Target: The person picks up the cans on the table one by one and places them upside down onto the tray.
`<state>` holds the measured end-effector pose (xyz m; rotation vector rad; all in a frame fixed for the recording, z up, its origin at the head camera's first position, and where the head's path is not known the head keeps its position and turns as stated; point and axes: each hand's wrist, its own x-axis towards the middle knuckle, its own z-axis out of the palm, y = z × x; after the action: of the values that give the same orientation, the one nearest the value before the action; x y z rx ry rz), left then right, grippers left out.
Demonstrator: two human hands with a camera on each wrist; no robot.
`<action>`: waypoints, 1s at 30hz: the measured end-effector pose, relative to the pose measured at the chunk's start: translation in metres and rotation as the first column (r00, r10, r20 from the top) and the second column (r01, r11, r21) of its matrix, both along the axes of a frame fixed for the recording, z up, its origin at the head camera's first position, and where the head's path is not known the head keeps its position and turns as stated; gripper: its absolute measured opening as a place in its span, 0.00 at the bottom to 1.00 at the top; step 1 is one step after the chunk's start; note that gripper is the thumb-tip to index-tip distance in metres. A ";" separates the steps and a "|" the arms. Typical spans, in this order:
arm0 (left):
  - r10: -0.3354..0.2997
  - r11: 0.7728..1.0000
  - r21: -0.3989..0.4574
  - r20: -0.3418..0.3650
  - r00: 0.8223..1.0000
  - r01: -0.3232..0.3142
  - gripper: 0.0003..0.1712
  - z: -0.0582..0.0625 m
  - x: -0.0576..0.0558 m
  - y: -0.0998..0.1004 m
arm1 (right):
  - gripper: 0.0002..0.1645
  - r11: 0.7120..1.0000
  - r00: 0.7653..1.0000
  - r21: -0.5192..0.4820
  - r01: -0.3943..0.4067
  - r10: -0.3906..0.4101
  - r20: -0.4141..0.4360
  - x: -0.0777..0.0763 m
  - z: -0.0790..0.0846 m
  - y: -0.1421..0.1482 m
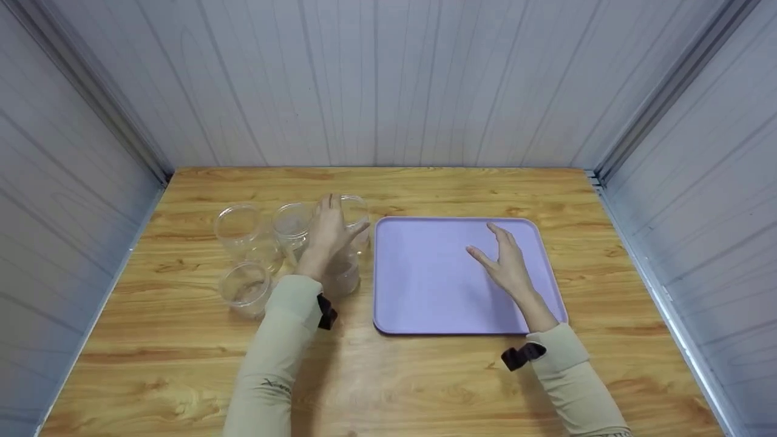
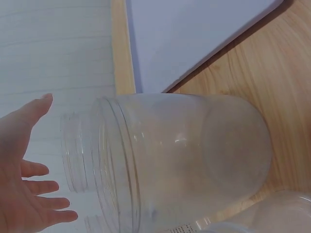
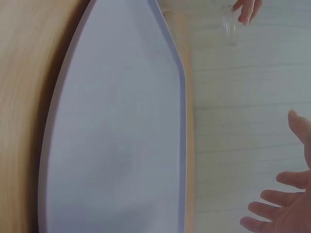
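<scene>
My left hand (image 1: pixel 328 235) hovers over a group of clear plastic jars, its fingers spread and holding nothing. Under its wrist stands the front right jar (image 1: pixel 345 278); the back right jar (image 1: pixel 358 213) is partly hidden behind the thumb. In the left wrist view, a large jar (image 2: pixel 170 150) stands with its wide mouth near the spread fingers, apart from them. My right hand (image 1: pixel 508 267) is held above the lilac tray (image 1: pixel 425 273), thumb and fingers apart with nothing between them. In the right wrist view, the tray (image 3: pixel 112 121) has a bare surface.
Other clear jars stand at the left: a back left jar (image 1: pixel 237 226), a back middle jar (image 1: pixel 291 221) and a front left jar (image 1: pixel 244 290). The wooden table (image 1: pixel 425 388) meets a pale back wall (image 1: pixel 388 85) and two side walls.
</scene>
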<state>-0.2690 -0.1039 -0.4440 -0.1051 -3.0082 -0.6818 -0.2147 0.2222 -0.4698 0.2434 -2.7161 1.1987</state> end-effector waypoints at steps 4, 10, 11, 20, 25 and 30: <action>0.005 1.000 -0.002 0.018 1.000 -0.005 0.54 0.000 -0.006 0.002 | 0.42 0.998 0.999 -0.065 0.014 -0.012 0.033 0.001 -0.001 -0.001; 0.020 0.999 -0.034 0.033 0.999 -0.019 0.54 -0.001 -0.013 0.003 | 0.40 0.985 0.991 -0.174 0.021 0.002 0.131 0.001 -0.003 -0.002; 0.023 0.999 -0.040 0.037 0.999 -0.022 0.54 -0.001 -0.014 0.003 | 0.41 0.981 0.989 -0.191 0.023 0.006 0.149 0.001 -0.002 -0.002; 0.072 0.997 -0.029 0.029 0.997 -0.071 0.55 -0.005 -0.019 0.006 | 0.39 0.910 0.959 -0.409 0.071 0.050 0.279 0.001 -0.003 -0.006; 0.096 0.995 -0.021 0.010 0.995 -0.096 0.56 -0.009 -0.021 0.007 | 0.37 0.875 0.943 -0.464 0.138 0.026 0.331 0.002 -0.010 -0.010; 0.107 0.994 -0.001 0.009 0.994 -0.107 0.55 -0.013 -0.021 0.006 | 0.34 0.830 0.933 -0.530 0.175 0.031 0.358 0.004 -0.019 -0.014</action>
<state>-0.2900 -0.0976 -0.4569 0.0584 -2.9962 -0.6732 -0.2111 0.2085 -0.4890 -0.1733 -2.4477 2.1091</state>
